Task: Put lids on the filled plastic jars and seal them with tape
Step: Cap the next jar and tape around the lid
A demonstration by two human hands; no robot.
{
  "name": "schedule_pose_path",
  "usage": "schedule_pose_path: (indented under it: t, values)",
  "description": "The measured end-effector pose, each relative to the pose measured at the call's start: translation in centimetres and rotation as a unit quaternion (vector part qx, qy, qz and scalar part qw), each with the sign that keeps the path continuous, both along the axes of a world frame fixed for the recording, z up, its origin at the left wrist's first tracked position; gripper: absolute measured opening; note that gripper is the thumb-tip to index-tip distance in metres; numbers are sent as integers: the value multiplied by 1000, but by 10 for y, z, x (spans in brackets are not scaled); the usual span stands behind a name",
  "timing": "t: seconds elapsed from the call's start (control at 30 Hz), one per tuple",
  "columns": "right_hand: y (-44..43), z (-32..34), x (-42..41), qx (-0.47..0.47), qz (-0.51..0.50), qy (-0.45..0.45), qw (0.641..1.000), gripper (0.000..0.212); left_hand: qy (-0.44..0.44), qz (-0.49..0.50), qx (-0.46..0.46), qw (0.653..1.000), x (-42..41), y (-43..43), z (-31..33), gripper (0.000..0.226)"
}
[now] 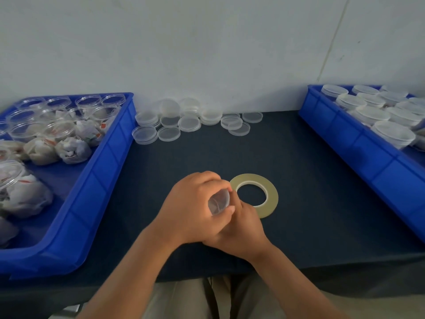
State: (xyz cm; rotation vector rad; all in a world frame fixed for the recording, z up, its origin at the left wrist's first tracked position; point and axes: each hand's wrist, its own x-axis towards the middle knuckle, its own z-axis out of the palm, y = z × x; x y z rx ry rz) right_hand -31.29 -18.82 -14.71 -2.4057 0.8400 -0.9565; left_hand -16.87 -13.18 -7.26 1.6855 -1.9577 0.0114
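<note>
While we hold the clear jar [218,202] low over the near middle of the table [299,162], both hands are closed together around it. Our left hand [190,208] wraps over it from the left with the fingers curled across its top. Our right hand [243,229] is tucked in from the near right, its thumb against the jar's lower edge and its other fingers hidden behind the left hand. The jar lies tilted on its side between them; we cannot tell whether it carries a lid or what it holds.

Just right of the hands a flat tape roll [273,192] lies on the table, with the right hand overlapping its near edge. The table is covered in dark, matte blue cloth. At its far edge loose clear lids [188,123] lie scattered and stacked against a pale, plain wall [207,42]. A blue left tray [103,171] holds open jars [57,132] stuffed with white wrapped pieces. A blue right tray [356,146] holds lidded jars [377,113] packed close.
</note>
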Motion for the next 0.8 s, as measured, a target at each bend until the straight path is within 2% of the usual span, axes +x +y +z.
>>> schedule_pose_path:
  t: [0.1, 0.17, 0.3, 0.37, 0.5, 0.6, 0.7, 0.73, 0.8]
  values:
    - [-1, -1, 1, 23, 13, -5, 1000, 79, -2, -31, 18, 999, 7, 0, 2, 40]
    - [-1, -3, 2, 49, 36, -19, 998, 80, 26, -8, 9, 1000, 4, 5, 0, 48]
    - [0, -1, 1, 61, 42, -20, 997, 88, 87, 159, -8, 983, -19, 17, -12, 83]
    - [0, 0, -2, 73, 62, -30, 995, 89, 105, 197, 5, 975, -26, 19, -15, 90]
    - [-3, -1, -3, 74, 73, -53, 993, 84, 119, 131, -11, 984, -15, 17, -17, 70]
    - [-4, 0, 0, 54, 48, -50, 996, 79, 135, 86, 0, 987, 2, 12, -17, 78]
    - [-7, 2, -3, 139, 85, -48, 985, 98, 239, 16, 20, 971, 15, 16, -29, 106]
    - [-11, 1, -8, 162, 109, -25, 980, 110, 271, 2, 20, 962, 19, 20, -37, 113]
    - [-23, 2, -22, 142, 107, 70, 982, 132, 308, 16, 28, 951, 24, 31, -56, 122]
